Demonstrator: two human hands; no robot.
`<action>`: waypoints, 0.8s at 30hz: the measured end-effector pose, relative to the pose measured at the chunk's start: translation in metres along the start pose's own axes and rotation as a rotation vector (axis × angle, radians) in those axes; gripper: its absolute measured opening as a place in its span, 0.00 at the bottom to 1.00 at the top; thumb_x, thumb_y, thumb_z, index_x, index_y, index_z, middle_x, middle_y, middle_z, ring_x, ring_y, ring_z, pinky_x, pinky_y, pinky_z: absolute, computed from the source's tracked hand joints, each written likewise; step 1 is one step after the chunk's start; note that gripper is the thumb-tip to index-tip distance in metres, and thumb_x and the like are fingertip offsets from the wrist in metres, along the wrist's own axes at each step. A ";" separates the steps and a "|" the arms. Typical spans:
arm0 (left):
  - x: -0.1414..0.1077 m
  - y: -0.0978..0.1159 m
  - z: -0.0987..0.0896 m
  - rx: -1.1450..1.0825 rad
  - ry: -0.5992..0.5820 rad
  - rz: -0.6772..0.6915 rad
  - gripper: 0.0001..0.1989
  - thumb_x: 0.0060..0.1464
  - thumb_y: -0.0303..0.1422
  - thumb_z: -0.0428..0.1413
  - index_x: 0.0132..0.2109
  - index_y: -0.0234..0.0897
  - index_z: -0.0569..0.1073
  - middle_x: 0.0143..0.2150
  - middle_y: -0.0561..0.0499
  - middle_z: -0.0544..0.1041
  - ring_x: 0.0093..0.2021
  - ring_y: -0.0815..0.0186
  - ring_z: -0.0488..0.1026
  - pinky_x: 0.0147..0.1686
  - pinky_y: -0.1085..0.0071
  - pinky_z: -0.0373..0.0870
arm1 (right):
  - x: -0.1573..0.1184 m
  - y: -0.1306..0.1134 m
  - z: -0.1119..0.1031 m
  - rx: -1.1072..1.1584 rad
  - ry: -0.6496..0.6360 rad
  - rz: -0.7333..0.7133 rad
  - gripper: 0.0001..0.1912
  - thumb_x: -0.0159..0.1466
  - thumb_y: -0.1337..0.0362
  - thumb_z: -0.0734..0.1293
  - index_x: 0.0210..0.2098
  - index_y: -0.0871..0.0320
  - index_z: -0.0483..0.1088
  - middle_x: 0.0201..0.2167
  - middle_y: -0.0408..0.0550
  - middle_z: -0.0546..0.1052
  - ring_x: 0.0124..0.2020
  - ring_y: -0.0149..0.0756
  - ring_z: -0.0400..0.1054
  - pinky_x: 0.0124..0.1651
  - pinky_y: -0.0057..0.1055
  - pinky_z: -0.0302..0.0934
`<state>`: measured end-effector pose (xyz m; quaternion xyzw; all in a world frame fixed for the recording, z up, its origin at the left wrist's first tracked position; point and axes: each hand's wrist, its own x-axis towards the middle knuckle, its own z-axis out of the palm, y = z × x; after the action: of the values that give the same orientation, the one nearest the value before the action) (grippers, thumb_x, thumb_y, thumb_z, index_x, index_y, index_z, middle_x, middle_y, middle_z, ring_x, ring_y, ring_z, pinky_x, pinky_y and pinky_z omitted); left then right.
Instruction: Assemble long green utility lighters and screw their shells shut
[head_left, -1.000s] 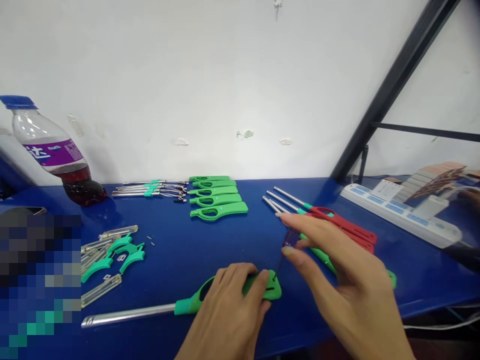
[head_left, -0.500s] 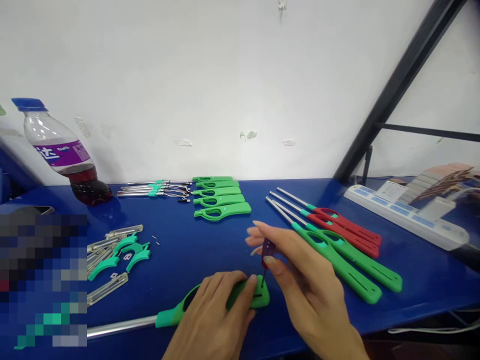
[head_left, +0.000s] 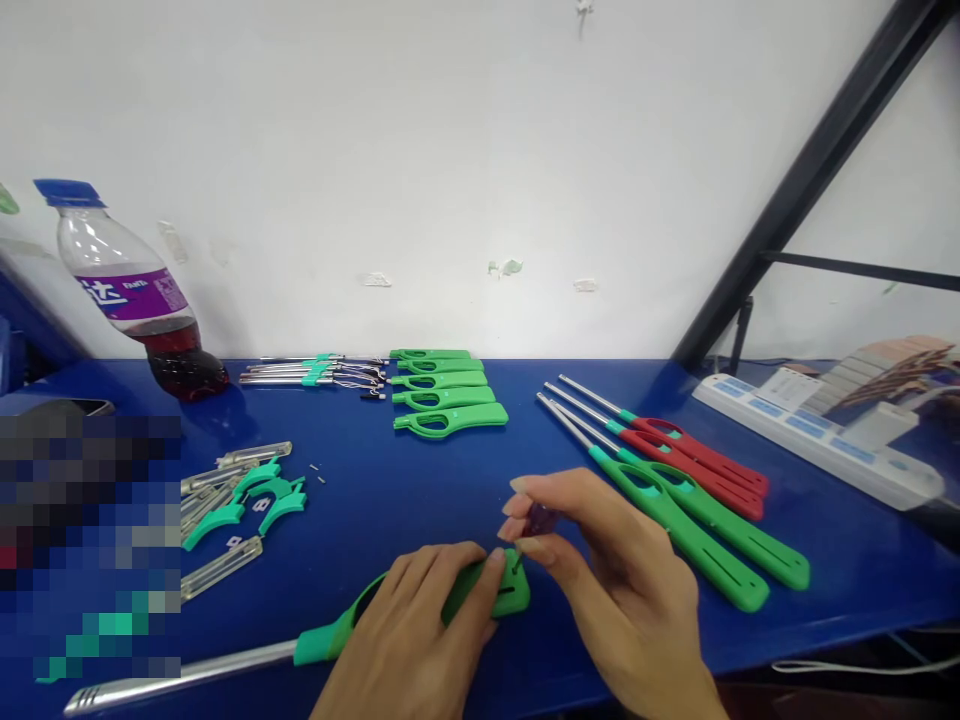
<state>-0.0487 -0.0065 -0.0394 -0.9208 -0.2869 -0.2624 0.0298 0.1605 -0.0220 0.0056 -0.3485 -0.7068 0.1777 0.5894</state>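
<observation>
A green long-nosed lighter (head_left: 513, 594) lies on the blue table, its metal tube pointing left. My left hand (head_left: 420, 625) is closed over its handle, pressing it down and hiding much of the grip. Between the thumb and fingertips of my right hand (head_left: 611, 580) is a small screwdriver (head_left: 541, 520) with a dark purple handle, mostly covered by the fingers. Its thin shaft reaches down to the hole near the lighter's butt end. Whether a screw sits in that hole, I cannot tell.
Several lighters with red and green handles (head_left: 694, 520) lie at right, beside a white power strip (head_left: 817, 430). Green shells (head_left: 450, 420) and metal tubes with wires (head_left: 315, 375) line the back. Clear cartridges (head_left: 221, 570), teal triggers (head_left: 281, 510) and a drink bottle (head_left: 142, 290) are left.
My right fingers have shifted around the screwdriver, whose handle now leans more and shows less. The lighter has moved slightly left under my left hand, and the view has shifted a little.
</observation>
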 end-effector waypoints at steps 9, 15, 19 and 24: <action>0.003 -0.003 -0.010 -0.054 -0.110 -0.012 0.21 0.74 0.26 0.49 0.70 0.37 0.68 0.55 0.41 0.81 0.49 0.52 0.81 0.45 0.58 0.82 | -0.002 0.003 0.002 -0.191 0.016 -0.113 0.33 0.75 0.78 0.62 0.73 0.43 0.65 0.59 0.43 0.80 0.55 0.32 0.78 0.54 0.30 0.74; 0.004 -0.003 -0.012 -0.079 -0.136 -0.035 0.22 0.74 0.25 0.51 0.71 0.39 0.67 0.56 0.42 0.80 0.50 0.52 0.80 0.47 0.57 0.81 | -0.003 0.007 0.000 -0.204 0.167 -0.134 0.27 0.68 0.75 0.75 0.62 0.45 0.75 0.42 0.40 0.76 0.38 0.31 0.71 0.42 0.29 0.71; 0.008 -0.003 -0.012 -0.106 -0.123 -0.049 0.23 0.72 0.24 0.53 0.70 0.40 0.68 0.56 0.44 0.80 0.50 0.53 0.80 0.47 0.56 0.81 | -0.005 0.005 0.000 -0.211 0.046 -0.130 0.26 0.74 0.70 0.68 0.69 0.45 0.70 0.50 0.45 0.77 0.46 0.35 0.74 0.49 0.33 0.74; 0.011 -0.003 -0.014 -0.163 -0.119 -0.066 0.23 0.69 0.21 0.54 0.67 0.42 0.70 0.54 0.47 0.80 0.47 0.55 0.79 0.46 0.57 0.81 | -0.006 0.003 0.004 -0.037 -0.052 -0.035 0.33 0.76 0.76 0.62 0.73 0.39 0.64 0.53 0.42 0.80 0.47 0.31 0.77 0.51 0.31 0.75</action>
<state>-0.0490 -0.0013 -0.0221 -0.9242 -0.2960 -0.2307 -0.0711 0.1579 -0.0235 -0.0015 -0.3421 -0.7310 0.1633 0.5674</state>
